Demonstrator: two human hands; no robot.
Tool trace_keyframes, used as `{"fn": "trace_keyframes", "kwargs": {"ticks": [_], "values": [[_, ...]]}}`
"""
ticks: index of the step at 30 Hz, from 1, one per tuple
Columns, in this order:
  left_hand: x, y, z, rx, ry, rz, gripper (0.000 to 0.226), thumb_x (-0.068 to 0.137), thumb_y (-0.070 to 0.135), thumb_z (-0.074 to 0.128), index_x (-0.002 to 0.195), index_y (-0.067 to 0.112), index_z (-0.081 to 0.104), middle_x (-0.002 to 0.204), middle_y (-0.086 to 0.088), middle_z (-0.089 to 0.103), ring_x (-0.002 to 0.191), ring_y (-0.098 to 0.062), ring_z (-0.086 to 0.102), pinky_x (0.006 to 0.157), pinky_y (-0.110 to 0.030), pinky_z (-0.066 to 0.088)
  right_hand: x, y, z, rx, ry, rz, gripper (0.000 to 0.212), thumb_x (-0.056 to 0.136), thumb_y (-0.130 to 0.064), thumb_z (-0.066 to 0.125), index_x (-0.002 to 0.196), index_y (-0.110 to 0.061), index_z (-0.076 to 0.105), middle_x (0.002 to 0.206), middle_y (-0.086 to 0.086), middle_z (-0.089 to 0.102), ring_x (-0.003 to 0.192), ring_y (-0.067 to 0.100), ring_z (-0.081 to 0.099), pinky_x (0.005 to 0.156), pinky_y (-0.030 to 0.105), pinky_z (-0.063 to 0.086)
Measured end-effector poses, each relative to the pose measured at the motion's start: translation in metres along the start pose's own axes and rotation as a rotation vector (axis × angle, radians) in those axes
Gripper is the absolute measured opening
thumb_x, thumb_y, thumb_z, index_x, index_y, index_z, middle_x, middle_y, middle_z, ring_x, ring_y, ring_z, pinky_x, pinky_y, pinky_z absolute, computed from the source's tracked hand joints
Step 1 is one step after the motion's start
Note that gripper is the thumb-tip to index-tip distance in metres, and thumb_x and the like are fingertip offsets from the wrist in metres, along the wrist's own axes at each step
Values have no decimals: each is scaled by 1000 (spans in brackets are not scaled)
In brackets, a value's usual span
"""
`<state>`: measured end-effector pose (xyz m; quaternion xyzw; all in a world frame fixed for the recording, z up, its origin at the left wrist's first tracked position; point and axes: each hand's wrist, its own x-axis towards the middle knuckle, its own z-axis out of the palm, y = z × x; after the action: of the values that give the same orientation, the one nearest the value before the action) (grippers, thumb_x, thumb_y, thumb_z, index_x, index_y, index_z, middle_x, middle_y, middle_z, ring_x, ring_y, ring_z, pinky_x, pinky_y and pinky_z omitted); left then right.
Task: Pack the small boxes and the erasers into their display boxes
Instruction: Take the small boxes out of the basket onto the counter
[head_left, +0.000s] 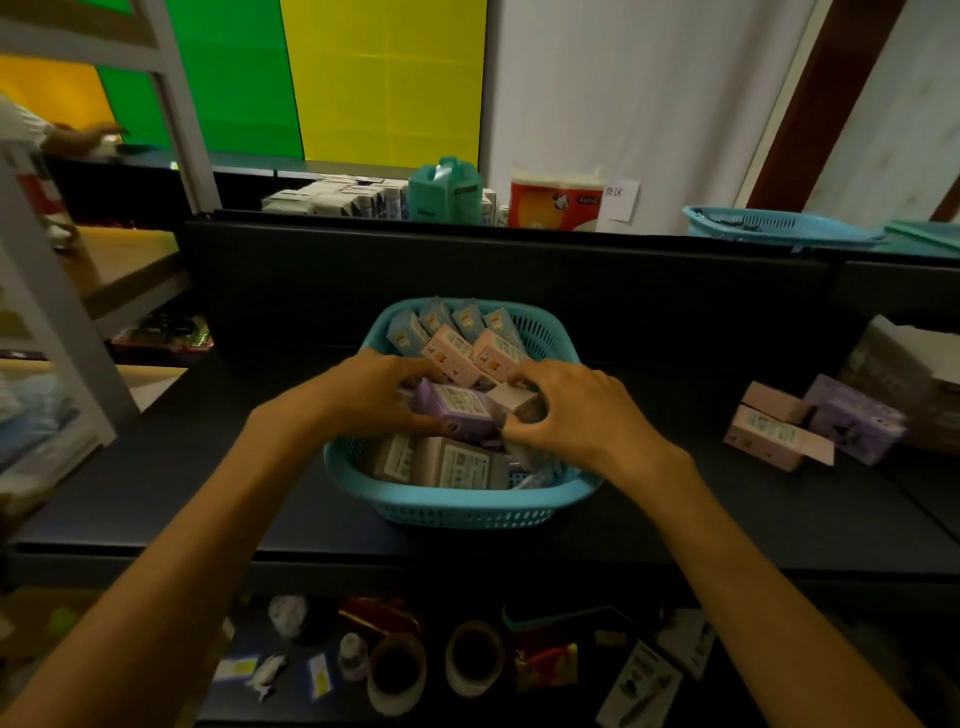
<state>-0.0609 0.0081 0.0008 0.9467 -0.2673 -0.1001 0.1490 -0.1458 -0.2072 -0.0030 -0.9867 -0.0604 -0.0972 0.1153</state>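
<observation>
both arms extended, left grip (374, 395) and right grip (576, 410) curled

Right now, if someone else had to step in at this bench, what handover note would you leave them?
Left hand: in the teal basket, fingers curled round a purple box.
Right hand: also in the basket, fingers pinching at a small pale box.
In the basket: blue boxes at the far end, pink boxes just behind the hands, grey boxes nearest you.
On the bench to the right: an open pink display box and a purple display box.
Done: nothing visibly packed yet.
Left: sort the basket's boxes into the display boxes. No erasers can be made out.
</observation>
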Motion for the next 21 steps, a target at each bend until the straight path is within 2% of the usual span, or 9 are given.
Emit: {"fn": "trace_keyframes", "kwargs": {"ticks": [4,8,14,21], "values": [[5,-3,2,105,-3,-25,72,75,65,61,137,45,33,128,6,55,104,-14,57,88,-35,51,2,5,3,-129,14,4,60,80,-63,55,132,-37,42,125,-9,54,110,14,54,82,36,44],[10,-1,2,180,11,6,75,74,68,59,138,40,33,125,6,57,104,-15,58,86,-35,51,1,6,4,-197,0,20,65,80,-66,53,136,-36,38,127,-8,50,109,15,54,81,34,42],[6,7,0,104,26,82,68,80,53,64,138,36,33,123,7,57,102,-10,57,79,-26,47,2,10,4,-54,33,-16,60,79,-54,63,132,-34,45,125,-10,54,106,10,55,86,30,48],[4,8,-3,-28,-9,166,61,81,50,65,132,48,32,125,9,55,91,0,52,76,-19,41,3,17,4,86,142,-30,56,76,-46,69,127,-32,51,123,-10,54,105,8,54,89,31,50]]}}
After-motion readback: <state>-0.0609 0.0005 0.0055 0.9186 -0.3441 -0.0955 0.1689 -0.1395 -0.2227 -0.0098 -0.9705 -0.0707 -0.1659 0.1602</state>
